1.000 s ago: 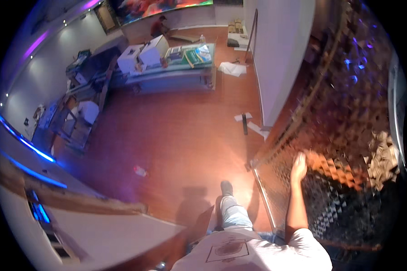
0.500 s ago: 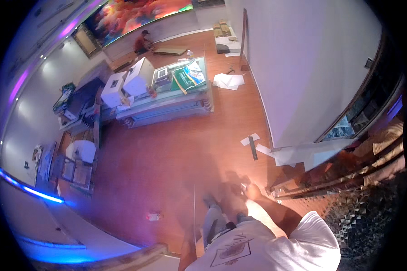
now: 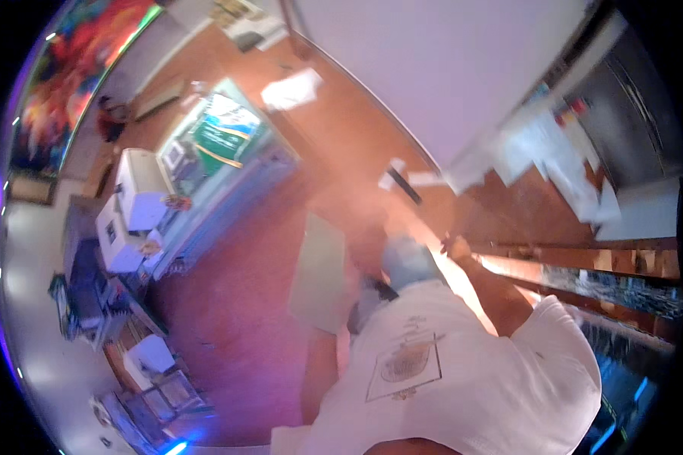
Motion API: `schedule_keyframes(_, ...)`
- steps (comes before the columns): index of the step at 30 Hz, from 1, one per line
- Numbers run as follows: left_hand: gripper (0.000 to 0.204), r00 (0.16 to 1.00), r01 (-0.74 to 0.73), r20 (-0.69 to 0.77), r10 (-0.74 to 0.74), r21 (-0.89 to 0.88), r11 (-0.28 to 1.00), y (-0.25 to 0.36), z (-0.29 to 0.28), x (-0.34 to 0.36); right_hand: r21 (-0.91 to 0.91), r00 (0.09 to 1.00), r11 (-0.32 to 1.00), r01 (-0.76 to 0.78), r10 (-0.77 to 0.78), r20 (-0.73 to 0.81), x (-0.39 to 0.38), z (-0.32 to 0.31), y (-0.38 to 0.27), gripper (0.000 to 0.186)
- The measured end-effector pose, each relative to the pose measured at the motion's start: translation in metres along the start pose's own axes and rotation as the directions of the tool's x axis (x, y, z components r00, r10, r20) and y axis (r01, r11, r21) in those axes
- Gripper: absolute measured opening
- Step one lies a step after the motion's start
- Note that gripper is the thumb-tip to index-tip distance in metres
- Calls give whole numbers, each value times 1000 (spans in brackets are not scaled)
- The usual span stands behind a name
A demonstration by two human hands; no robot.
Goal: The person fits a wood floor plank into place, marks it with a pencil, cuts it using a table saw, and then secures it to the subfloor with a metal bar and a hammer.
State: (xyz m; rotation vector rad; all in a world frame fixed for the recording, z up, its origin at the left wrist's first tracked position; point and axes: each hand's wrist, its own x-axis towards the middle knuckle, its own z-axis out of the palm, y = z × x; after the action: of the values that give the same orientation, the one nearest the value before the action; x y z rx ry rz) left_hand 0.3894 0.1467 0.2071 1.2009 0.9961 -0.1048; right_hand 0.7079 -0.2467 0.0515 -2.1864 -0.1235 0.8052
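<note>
A thin, pale flat panel [image 3: 319, 273] hangs on my left, its lower end meeting my left hand [image 3: 319, 339]. The fingers are mostly hidden there, but the panel is carried at that hand. My right hand [image 3: 457, 247] is stretched forward past my knee, close to the end of a brown wooden edge [image 3: 577, 259]. Motion smears its fingers, and I cannot make out anything in them. Ahead of it, a dark narrow bar [image 3: 404, 186] lies on white sheets on the floor.
A glass-topped table [image 3: 239, 186] holds white boxes [image 3: 140, 189] and a green and white bag [image 3: 224, 133]. White sheets [image 3: 292, 89] lie near the wall. A person [image 3: 111, 120] crouches at the far left. Framed pieces [image 3: 171, 398] lean at the lower left.
My view has swung right, so the room appears tilted. The panel, seen edge-on before, now shows its broad face. My right hand has come to the wooden edge.
</note>
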Motion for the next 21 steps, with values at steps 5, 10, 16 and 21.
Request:
schedule_keyframes(5,64,992,103,79,-97,-80,991,92,-22,92,-175,931,914,-365,362,-50,-23,37,64,34)
schedule_keyframes(10,68,943,143,313,-109,-87,986,215,69,197,695,912,672,-256,406,-57,-11,72,78,47)
schedule_keyframes(16,72,902,224,416,-114,-226,948,326,74,273,-89,985,982,-170,167,-35,226,62,-175,39)
schedule_keyframes(21,76,585,764,785,202,-618,186,418,93,349,-115,876,895,432,-446,-182,342,-13,-443,29)
